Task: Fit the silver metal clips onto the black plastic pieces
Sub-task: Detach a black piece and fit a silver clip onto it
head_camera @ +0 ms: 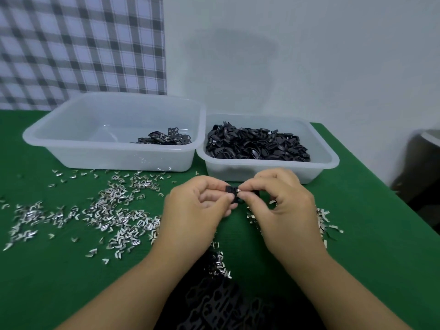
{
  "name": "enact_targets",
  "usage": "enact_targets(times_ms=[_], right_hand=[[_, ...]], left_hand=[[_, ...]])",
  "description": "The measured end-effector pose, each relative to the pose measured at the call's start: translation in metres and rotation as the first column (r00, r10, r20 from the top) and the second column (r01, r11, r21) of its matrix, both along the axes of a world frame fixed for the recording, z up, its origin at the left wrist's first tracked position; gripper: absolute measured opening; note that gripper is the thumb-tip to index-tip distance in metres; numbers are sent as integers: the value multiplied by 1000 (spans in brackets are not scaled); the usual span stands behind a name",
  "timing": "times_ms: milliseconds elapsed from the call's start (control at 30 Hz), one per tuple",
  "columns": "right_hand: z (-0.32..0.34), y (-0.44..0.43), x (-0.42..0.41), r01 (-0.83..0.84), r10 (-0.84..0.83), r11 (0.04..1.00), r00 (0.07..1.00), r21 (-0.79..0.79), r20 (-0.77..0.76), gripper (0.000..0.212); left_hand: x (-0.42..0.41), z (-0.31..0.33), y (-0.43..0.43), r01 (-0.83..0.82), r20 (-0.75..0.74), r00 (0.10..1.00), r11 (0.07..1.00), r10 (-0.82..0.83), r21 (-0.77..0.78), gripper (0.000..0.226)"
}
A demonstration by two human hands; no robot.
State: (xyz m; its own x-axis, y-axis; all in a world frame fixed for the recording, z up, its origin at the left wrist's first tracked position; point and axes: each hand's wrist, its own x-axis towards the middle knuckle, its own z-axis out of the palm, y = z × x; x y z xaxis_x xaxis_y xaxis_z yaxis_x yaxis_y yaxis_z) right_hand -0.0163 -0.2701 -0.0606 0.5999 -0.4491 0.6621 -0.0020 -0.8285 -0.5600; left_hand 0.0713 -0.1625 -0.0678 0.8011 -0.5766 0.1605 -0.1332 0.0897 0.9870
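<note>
Soft, even indoor light comes from behind the viewer, casting a faint rounded shadow on the pale wall [233, 67], while wide-angle distortion bends the frame edges and the silver metal clips [26, 220] at far left smear into blur

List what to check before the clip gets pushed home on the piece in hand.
1. Left hand grips the black piece: ok.
2. Right hand pinches a silver clip against that piece: ok.
3. Clip square to its slot: cannot tell, fingers hide it.
4. Loose clips within reach on the green table: ok.
5. Left bin has room for the finished part: ok.
6. Right bin stocked with black pieces: ok.
</note>
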Motion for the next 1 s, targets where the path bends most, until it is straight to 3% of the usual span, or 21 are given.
enact_targets(times_ms=[300, 567, 833, 1000], right_hand=[[-3, -1, 3, 28, -26, 998, 999, -63, 21, 12], [-3, -2, 4, 45, -41, 976, 999, -214, 23, 9], [1, -5, 0, -108, 125, 987, 980, 118, -154, 16], [2, -3, 0, -151, 162, 987, 946, 60, -282, 8]], left_hand=[[-2, 1, 0, 36, -5, 999, 999, -36, -30, 14], [-2, 1, 1, 51, 44, 998, 998, -50, -32, 20], [0, -5, 2, -40, 284, 959, 997, 21, 61, 36], [2, -6, 3, -52, 329, 944, 996, 27, 68, 38]])
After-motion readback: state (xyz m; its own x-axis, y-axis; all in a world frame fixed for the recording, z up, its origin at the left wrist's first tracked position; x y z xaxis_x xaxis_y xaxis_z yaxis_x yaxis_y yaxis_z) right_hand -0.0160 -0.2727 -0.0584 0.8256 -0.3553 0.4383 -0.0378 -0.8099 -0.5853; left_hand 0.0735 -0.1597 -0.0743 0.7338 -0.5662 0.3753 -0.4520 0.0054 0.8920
